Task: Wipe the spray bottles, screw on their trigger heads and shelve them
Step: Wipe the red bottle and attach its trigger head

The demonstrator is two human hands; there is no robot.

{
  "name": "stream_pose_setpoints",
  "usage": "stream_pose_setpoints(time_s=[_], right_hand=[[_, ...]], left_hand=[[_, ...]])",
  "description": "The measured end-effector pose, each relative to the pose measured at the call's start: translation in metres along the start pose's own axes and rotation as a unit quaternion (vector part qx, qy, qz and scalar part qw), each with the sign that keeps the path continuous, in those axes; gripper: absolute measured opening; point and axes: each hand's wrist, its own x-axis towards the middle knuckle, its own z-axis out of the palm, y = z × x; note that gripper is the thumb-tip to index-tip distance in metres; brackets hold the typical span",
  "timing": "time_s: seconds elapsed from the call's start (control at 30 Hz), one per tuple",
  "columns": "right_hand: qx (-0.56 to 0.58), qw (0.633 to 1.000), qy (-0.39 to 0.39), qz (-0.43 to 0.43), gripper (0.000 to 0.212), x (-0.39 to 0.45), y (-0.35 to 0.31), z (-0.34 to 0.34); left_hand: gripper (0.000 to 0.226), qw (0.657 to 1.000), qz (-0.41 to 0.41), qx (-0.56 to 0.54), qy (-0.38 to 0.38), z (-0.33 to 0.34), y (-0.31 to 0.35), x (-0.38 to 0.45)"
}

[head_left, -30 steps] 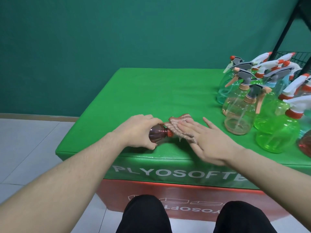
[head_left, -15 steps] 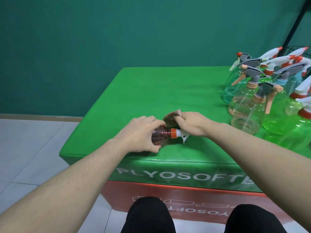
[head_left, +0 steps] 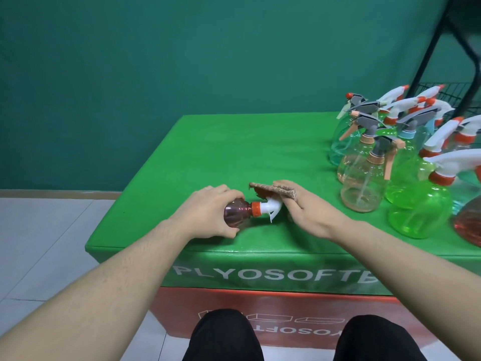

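One green padded table (head_left: 234, 142) carries a crowd of upright spray bottles (head_left: 364, 178) at its right side; they overlap too much to count exactly. One reddish bottle (head_left: 235, 213) lies on its side near the front edge, trigger head (head_left: 268, 207) on. The left hand (head_left: 208, 212) curls its fingers around the body. The right hand (head_left: 307, 209) holds one brown cloth (head_left: 270, 190) against the trigger head, fingers pressed together.

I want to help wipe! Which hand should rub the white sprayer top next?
Probably the right hand: it holds the brown woven cloth against the white trigger head. The left hand grips the lying reddish plastic bottle, steadying it.
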Motion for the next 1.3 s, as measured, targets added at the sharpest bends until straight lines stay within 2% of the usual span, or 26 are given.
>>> stream_pose_setpoints(time_s=[0.07,0.17,0.27,0.37,0.43,0.73,0.87,1.0,1.17,1.23,1.3], right_hand=[[0.054,0.998,0.028,0.036,0.046,-0.008,-0.005,0.005],[0.118,0.989,0.060,0.059,0.032,-0.019,-0.018,0.015],[0.127,0.989,0.042,0.063,0.042,-0.025,-0.029,0.030],[0.169,0.980,0.082,0.063,0.044,-0.024,-0.034,0.044],[0.188,0.973,0.118,0.061,0.045,-0.021,-0.038,0.047],[0.227,0.952,0.156,0.137,0.041,0.026,-0.047,0.037],[0.291,0.919,0.140,0.226,0.045,0.044,-0.051,0.030],[0.350,0.896,0.140,0.235,0.059,0.036,-0.061,0.040],[0.365,0.890,0.149,0.231,0.048,0.028,-0.067,0.052],[0.393,0.876,0.159,0.231,0.043,0.031,-0.065,0.054],[0.461,0.840,0.169,0.230,0.046,0.034,-0.061,0.054]], left_hand=[[0.074,1.000,-0.009,-0.006,0.001,0.000,0.001,0.001],[0.072,0.999,-0.035,-0.020,0.010,0.001,0.003,0.004],[0.073,0.995,-0.082,-0.050,0.039,0.000,0.002,0.008],[0.072,0.992,-0.104,-0.053,0.049,0.002,0.003,0.011],[0.072,0.992,-0.108,-0.047,0.051,0.003,0.003,0.012],[0.072,0.996,-0.075,-0.027,0.051,0.007,0.002,0.006],[0.071,0.995,-0.077,-0.037,0.056,0.006,0.001,0.005],[0.075,0.990,-0.107,-0.063,0.068,0.005,0.000,0.006],[0.080,0.986,-0.133,-0.072,0.075,0.003,0.001,0.005],[0.079,0.985,-0.133,-0.079,0.076,0.004,0.005,0.004],[0.075,0.981,-0.132,-0.112,0.081,0.004,0.009,0.003]])
